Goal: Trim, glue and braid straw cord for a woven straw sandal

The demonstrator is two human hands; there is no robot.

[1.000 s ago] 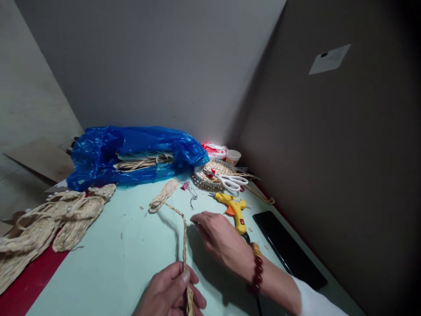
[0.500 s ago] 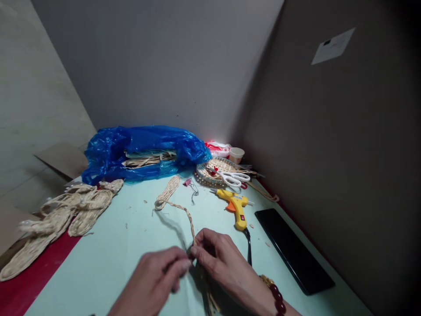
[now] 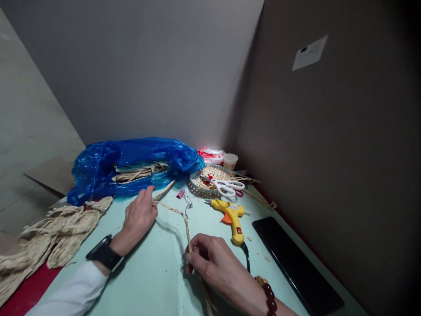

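My left hand (image 3: 140, 217) has its fingers round the near end of a small woven straw sole (image 3: 165, 191), which now shows edge-on and tilted. From that end a thin straw braid (image 3: 174, 210) runs across to my right hand (image 3: 213, 259). There the thumb and forefinger pinch the braid, and loose strands hang down below the palm. To the right of the braid lies a yellow glue gun (image 3: 234, 218) with an orange trigger. A pink binder clip (image 3: 180, 194) with dark thread or wire sits just beyond the braid.
Finished woven straw sandals (image 3: 70, 230) lie at the left edge. A blue plastic bag (image 3: 144, 151) holding straw is at the back. White-handled scissors (image 3: 226, 186) rest on a round woven basket (image 3: 197, 186), near a paper cup (image 3: 230, 161). A black tablet-like slab (image 3: 292, 261) lies right.
My left hand has left the spot beside my right hand, reached forward and left, and taken hold of the sole, tilting it. My right hand keeps its pinch on the braid. The view has shifted slightly.
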